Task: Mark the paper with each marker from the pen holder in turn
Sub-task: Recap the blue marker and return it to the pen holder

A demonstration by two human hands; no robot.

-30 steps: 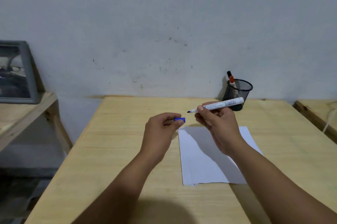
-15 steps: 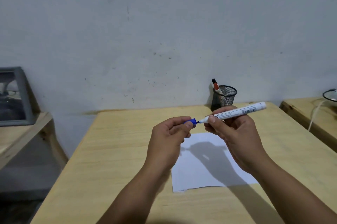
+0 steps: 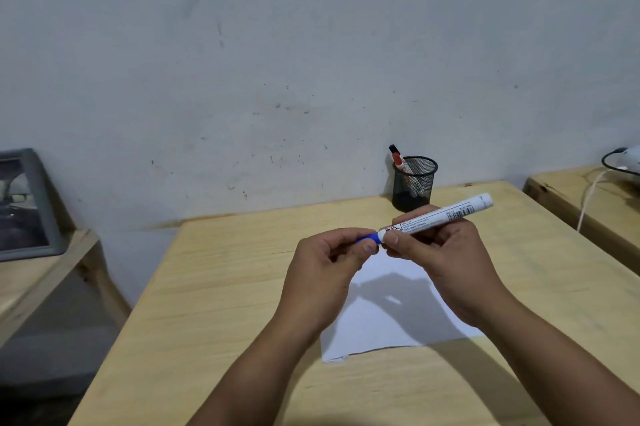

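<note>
My right hand point(image 3: 446, 262) grips a white marker point(image 3: 440, 216) by its barrel, held level above the table. My left hand point(image 3: 329, 273) pinches the blue cap point(image 3: 369, 238), which sits on the marker's tip. Both hands hover over a white sheet of paper point(image 3: 398, 325) lying on the wooden table point(image 3: 214, 287). At the back of the table stands a black mesh pen holder point(image 3: 414, 184) with a red-capped marker point(image 3: 398, 159) and a black-capped one sticking out of it.
A grey framed panel point(image 3: 24, 203) leans on a lower wooden shelf at the left. A second wooden table point(image 3: 588, 203) at the right carries a white cable and a black cord. The wall stands close behind the table.
The blue cap was apart from the marker a second ago; my left hand brought it to the tip and it now sits on the marker. The view also tilted upward.
</note>
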